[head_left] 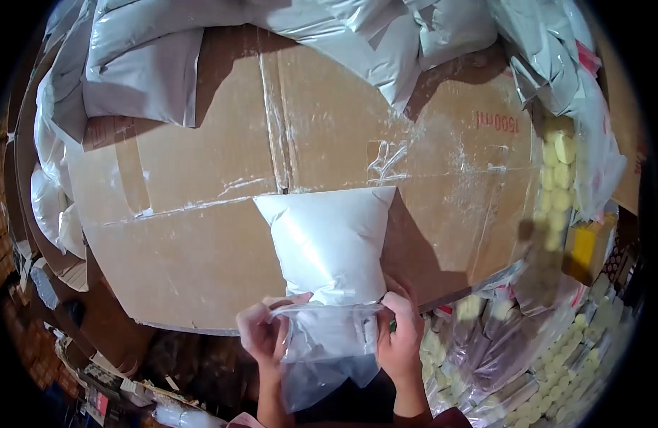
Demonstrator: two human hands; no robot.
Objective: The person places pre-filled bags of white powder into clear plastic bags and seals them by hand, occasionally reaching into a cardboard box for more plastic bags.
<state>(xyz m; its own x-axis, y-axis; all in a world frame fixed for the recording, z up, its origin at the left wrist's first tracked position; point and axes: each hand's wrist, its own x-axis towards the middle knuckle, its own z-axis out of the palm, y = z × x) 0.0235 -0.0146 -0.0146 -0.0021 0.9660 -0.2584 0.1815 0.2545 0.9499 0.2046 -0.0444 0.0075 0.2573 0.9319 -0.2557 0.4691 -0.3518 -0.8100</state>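
Note:
A plump white filled bag (329,239) lies on the cardboard in front of me, its near end at the cardboard's front edge. A clear plastic bag (322,381) hangs below it, and its opening overlaps the near end of the white bag. My left hand (261,329) pinches the left side of the clear bag's rim, fingers closed. On the opposite side, my right hand (401,327) grips the rim with thumb and fingers closed, next to the white bag's lower right corner. A small green spot shows at the right hand's fingers.
Brown cardboard (193,264) with tape seams and white powder marks covers the work surface. More white filled bags (140,85) line its far and left edges. At right are clear bags of pale yellow round pieces (557,178) and a yellow box (582,250).

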